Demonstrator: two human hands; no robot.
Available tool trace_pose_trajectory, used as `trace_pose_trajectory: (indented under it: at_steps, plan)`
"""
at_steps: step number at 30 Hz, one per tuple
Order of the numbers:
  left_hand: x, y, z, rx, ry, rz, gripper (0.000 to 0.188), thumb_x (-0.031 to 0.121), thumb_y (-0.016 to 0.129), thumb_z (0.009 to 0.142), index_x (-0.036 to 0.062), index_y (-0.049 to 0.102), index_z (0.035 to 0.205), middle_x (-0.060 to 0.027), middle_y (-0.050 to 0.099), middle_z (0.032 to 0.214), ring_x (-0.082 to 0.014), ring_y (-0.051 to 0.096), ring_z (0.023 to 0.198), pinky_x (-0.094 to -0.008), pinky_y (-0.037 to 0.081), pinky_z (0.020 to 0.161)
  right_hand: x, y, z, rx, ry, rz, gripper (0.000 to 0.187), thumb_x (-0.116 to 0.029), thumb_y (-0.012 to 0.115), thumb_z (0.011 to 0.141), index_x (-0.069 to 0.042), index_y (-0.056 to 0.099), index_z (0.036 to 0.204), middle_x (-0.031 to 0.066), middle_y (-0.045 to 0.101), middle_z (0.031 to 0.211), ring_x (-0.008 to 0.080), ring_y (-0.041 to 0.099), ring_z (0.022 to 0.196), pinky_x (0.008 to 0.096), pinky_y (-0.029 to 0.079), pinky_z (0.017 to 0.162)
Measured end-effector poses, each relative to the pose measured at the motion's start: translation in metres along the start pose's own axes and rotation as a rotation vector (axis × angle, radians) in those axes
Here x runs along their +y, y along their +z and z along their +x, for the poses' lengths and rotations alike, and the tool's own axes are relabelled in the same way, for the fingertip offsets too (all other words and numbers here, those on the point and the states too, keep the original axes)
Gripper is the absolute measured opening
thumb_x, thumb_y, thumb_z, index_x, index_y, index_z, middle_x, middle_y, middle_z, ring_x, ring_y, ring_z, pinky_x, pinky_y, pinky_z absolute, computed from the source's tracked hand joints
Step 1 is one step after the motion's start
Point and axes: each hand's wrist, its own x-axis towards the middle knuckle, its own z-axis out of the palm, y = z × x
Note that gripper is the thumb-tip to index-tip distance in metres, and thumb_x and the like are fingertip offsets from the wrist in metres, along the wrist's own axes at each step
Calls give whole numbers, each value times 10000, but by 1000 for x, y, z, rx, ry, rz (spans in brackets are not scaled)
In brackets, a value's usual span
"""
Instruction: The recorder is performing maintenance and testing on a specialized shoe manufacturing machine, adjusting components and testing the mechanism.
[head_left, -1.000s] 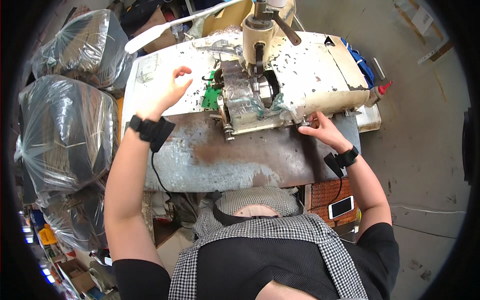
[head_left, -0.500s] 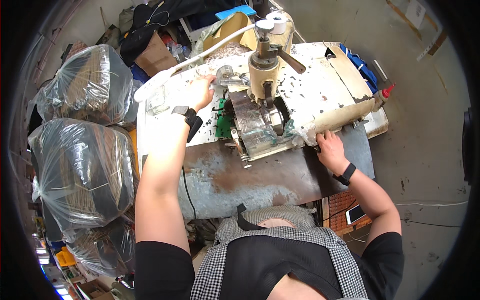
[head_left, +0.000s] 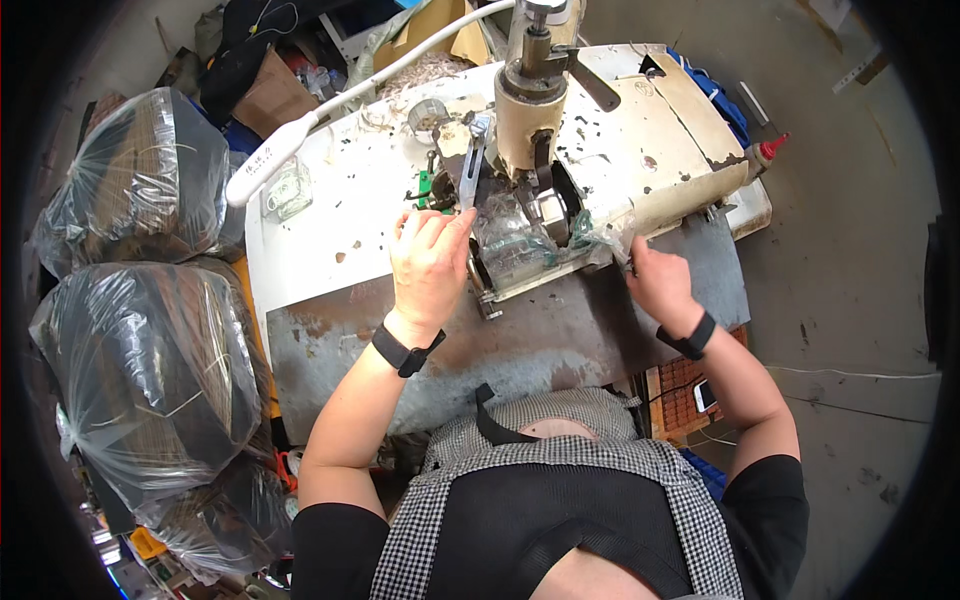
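A cream bench machine stands on the white tabletop, with an upright post and a metal lever on its side. Clear plastic film covers its low front part. My left hand is closed at the left of that part, its fingertips pinching the lower end of a slim silver slotted metal piece, which points up and away from me. My right hand is closed against the machine's right front, beside the bunched film. What its fingers hold, if anything, is hidden.
A white lamp arm crosses the table's left side above a small clear container. A round clear cup stands behind the machine. Dark scraps litter the tabletop. Plastic-wrapped bundles are stacked at left; a phone lies at lower right.
My left hand has come from the far left of the table back toward me and right, and now holds the slotted metal piece. My right hand stays by the machine's right front.
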Motion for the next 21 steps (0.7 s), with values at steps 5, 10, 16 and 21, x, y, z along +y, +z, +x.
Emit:
trace_pose_trajectory:
  at_steps: [5,10,16,21]
  plan:
    - [4,4,-3,48,3,-52,203,33,703,706,61,660,903,-57,608,748,-229,580,751,-336,441,717,35,1,3,-27,162,894,434,-333,722,778,0,506,954,108,618,824,233,596,659,345,473,631]
    - [10,11,-6,48,-418,-261,250,64,716,712,24,646,949,-101,649,777,-265,603,751,-359,469,697,36,2,10,-684,437,1826,331,-265,580,918,-36,479,1134,97,598,841,106,521,642,235,423,587]
    - [14,17,-10,99,-316,-169,241,38,698,722,47,660,960,-98,663,793,-207,632,717,-303,496,676,18,-4,10,-481,332,1090,525,-366,665,836,22,463,1127,141,635,915,162,587,687,285,463,610]
    - [15,13,-8,121,-220,-75,239,46,708,715,41,652,947,-86,660,800,-218,611,756,-322,478,695,9,-23,13,-262,16,229,590,-352,725,739,56,479,1086,258,621,912,412,606,855,459,483,755]
